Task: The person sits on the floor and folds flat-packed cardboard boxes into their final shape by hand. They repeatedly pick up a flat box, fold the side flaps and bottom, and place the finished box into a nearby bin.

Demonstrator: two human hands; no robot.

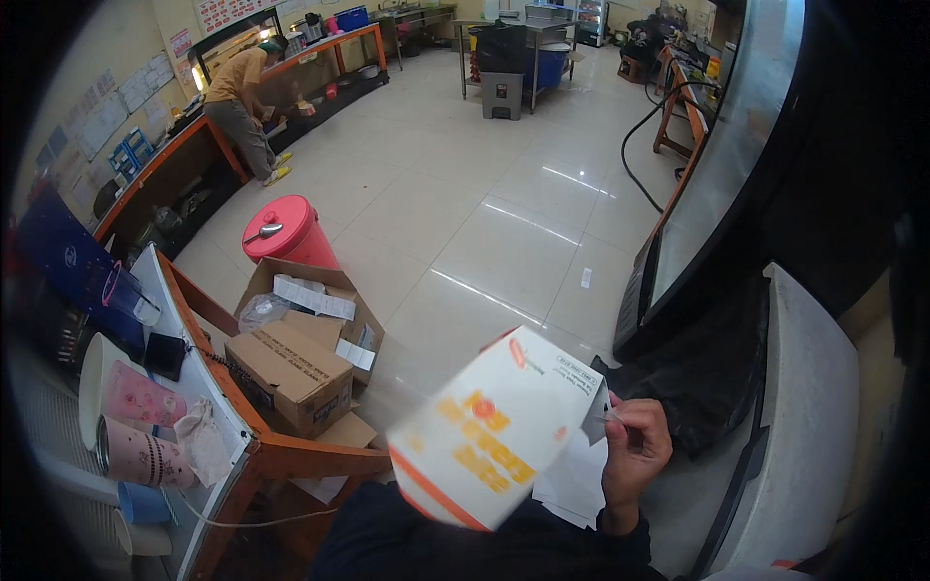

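A white paperboard food box (501,428) with yellow lettering and an orange band is held tilted in front of my body, slightly blurred. My right hand (638,444) pinches a flap at its right end between thumb and fingers. My left hand is out of view; the box and a dark sleeve (363,534) fill the area where that arm reaches. Below the box, white sheets (570,479) show, partly covered by it and by my right wrist.
At left, a table (218,428) holds cups (145,454) and a black phone (166,356). Beyond it are an open carton (370,319) holding a smaller carton (290,370), and a lidded pink bucket (290,232). A glass-door refrigerator (726,174) stands right. A person (240,94) bends at the far counter.
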